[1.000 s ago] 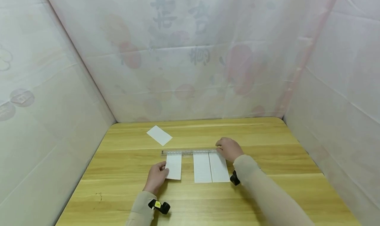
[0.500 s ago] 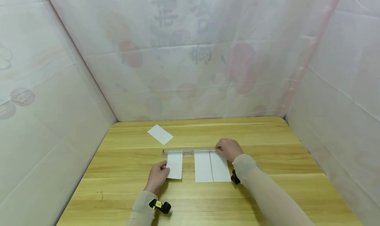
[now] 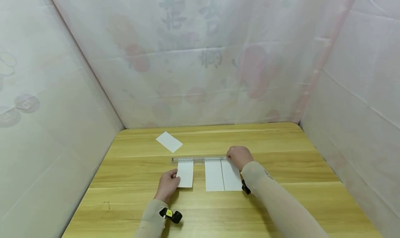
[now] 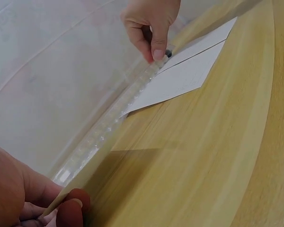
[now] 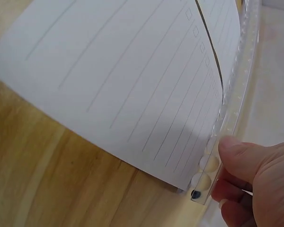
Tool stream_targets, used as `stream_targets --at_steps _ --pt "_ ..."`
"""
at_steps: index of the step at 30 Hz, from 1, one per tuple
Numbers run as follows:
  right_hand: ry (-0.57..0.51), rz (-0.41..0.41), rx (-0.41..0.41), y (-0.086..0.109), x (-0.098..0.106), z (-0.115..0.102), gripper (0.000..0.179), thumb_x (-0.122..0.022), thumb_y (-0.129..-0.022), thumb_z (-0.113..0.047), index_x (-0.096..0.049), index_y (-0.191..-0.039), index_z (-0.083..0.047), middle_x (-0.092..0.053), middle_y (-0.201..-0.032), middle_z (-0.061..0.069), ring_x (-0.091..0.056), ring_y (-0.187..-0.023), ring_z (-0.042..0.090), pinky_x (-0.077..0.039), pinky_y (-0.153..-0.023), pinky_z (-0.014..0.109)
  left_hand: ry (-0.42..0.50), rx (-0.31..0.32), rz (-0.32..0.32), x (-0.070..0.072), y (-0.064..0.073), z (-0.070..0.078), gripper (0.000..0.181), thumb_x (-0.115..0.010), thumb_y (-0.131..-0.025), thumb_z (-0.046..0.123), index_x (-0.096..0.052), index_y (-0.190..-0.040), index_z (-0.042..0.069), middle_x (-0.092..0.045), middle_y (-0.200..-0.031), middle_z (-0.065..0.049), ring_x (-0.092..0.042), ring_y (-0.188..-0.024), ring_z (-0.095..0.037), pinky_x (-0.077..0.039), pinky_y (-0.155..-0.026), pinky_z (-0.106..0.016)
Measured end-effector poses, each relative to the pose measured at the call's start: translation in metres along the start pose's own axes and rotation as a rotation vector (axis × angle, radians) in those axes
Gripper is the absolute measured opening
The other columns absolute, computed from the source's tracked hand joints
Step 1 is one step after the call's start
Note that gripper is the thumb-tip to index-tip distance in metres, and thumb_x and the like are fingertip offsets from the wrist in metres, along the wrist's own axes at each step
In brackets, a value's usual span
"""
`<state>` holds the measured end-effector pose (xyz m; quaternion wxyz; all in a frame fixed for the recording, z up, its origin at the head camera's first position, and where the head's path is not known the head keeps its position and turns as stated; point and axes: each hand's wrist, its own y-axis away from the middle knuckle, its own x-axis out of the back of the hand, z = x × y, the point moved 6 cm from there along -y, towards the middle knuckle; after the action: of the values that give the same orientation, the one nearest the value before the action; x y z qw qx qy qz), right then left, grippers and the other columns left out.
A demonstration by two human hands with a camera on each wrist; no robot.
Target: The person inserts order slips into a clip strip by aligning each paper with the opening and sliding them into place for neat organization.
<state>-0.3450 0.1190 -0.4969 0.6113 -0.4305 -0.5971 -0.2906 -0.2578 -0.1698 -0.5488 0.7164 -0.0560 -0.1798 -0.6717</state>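
In the head view, a clear plastic ruler [image 3: 199, 160] with a scalloped edge lies across the top edges of three white paper sheets. My left hand [image 3: 167, 184] pinches the left sheet [image 3: 185, 174] by its lower left side, thumb on top; in the left wrist view this sheet's side is tilted up off the table. To the right, past a gap, lie a middle lined sheet [image 3: 214, 175] and a right lined sheet [image 3: 230, 175], side by side with a thin slit between them. My right hand [image 3: 240, 157] pinches the ruler's right end [image 5: 210, 182] between thumb and fingers.
One more white sheet [image 3: 169, 142] lies slantwise behind the ruler on the wooden table [image 3: 206, 213]. Pale printed cloth walls [image 3: 200, 74] close off the back and both sides. A small black camera [image 3: 172, 215] sits on my left wrist.
My left hand has moved slightly right with the left sheet, narrowing the gap to the middle sheet. My right fingers have closed more tightly on the ruler's end, and that wrist has shifted slightly left.
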Motion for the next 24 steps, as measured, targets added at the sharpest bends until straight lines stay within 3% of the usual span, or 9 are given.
stream_targets --at_steps 5,14,20,24 --pt "0.027 -0.027 -0.008 0.000 -0.001 -0.001 0.037 -0.058 -0.084 0.007 -0.052 -0.057 -0.018 -0.057 -0.072 -0.007 -0.039 -0.063 0.012 -0.032 -0.057 0.028 -0.015 0.002 -0.004 -0.003 -0.001 0.002 0.045 -0.055 -0.090 0.001 -0.049 -0.132 -0.012 -0.057 -0.104 -0.013 -0.049 -0.089 -0.023 -0.043 -0.065 -0.025" --pt "0.030 -0.031 0.000 -0.002 0.000 -0.003 0.041 -0.062 -0.087 0.002 -0.046 -0.055 -0.018 -0.056 -0.071 -0.005 -0.039 -0.062 0.012 -0.033 -0.058 0.030 -0.067 -0.023 -0.017 -0.005 -0.005 0.008 0.042 -0.056 -0.090 0.001 -0.052 -0.130 -0.012 -0.060 -0.112 -0.015 -0.052 -0.094 -0.023 -0.046 -0.073 -0.030" --pt "0.046 -0.021 0.016 -0.007 -0.005 -0.002 0.035 -0.063 -0.088 -0.001 -0.056 -0.058 -0.016 -0.060 -0.074 -0.005 -0.041 -0.063 0.011 -0.035 -0.058 0.029 -0.058 -0.001 -0.029 -0.006 -0.010 0.007 0.043 -0.056 -0.091 0.002 -0.052 -0.132 -0.011 -0.060 -0.115 -0.015 -0.052 -0.094 -0.022 -0.045 -0.073 -0.029" --pt "0.074 -0.017 0.011 -0.008 -0.007 -0.001 0.026 -0.062 -0.090 -0.002 -0.069 -0.068 -0.016 -0.066 -0.081 -0.002 -0.050 -0.065 0.010 -0.044 -0.059 0.029 -0.023 0.016 -0.037 -0.008 -0.014 0.003 0.045 -0.055 -0.092 0.006 -0.051 -0.133 -0.009 -0.060 -0.115 -0.014 -0.051 -0.091 -0.021 -0.044 -0.071 -0.028"
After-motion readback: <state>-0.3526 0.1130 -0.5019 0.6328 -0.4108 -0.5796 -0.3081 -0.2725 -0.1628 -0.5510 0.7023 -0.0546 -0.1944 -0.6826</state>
